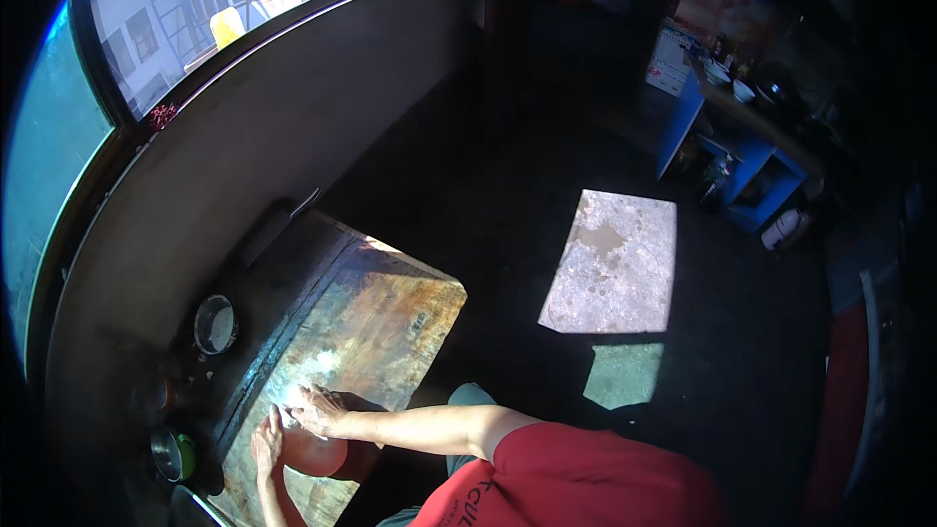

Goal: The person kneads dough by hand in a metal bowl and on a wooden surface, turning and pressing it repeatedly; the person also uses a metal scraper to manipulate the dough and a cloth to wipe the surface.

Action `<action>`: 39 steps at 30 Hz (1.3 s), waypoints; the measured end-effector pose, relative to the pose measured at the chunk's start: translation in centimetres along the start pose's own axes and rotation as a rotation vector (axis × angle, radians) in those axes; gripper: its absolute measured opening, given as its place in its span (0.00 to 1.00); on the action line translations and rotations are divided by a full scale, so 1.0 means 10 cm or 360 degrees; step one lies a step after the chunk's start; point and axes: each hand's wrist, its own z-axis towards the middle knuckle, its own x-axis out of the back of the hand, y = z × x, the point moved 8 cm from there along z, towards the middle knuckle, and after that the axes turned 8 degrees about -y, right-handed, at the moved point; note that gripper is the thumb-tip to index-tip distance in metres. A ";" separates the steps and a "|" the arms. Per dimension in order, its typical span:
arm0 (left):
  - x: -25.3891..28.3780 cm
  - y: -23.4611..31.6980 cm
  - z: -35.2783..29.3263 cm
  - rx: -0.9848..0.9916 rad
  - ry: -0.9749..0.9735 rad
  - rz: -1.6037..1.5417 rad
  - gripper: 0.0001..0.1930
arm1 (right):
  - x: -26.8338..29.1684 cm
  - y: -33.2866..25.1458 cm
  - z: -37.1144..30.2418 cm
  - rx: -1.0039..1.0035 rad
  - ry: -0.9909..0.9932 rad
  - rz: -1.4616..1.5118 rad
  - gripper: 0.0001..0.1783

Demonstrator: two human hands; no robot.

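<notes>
My left hand (pixel 266 441) is against the left side of a round, reddish-brown bowl (pixel 317 457), its fingers bent toward the far rim. Reaching in from the right, my right hand (pixel 320 412) is closed, fingers curled down at the same rim. The fingertips of both hands meet around a small whitish patch; glare hides what they hold there. The bowl rests on a worn wooden board (pixel 376 317) near its front edge. Bright sunlight and pale smears, possibly flour, lie on the board just beyond my hands.
Along the wall side are a metal bowl (pixel 215 324), a green-rimmed pan (pixel 174 454) and a dark knife-like blade (pixel 278 229). A window (pixel 224 10) is at upper left. Across the room a blue cabinet (pixel 752 176) carries white bowls (pixel 744 91). Sunlit patches (pixel 620 263) mark the dark floor.
</notes>
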 end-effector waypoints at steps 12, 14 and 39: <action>-0.43 -0.07 -0.61 0.0131 0.1089 -0.0373 0.26 | -0.38 -0.26 0.09 0.0797 0.0375 -0.0378 0.17; -0.45 -0.14 -0.34 0.0286 0.0930 -0.0493 0.24 | -0.37 -0.17 0.30 0.0784 0.0426 -0.0406 0.14; -0.63 0.00 -1.10 0.0066 0.0495 -0.1359 0.30 | -0.24 -0.80 -0.47 0.0861 0.0145 -0.0311 0.17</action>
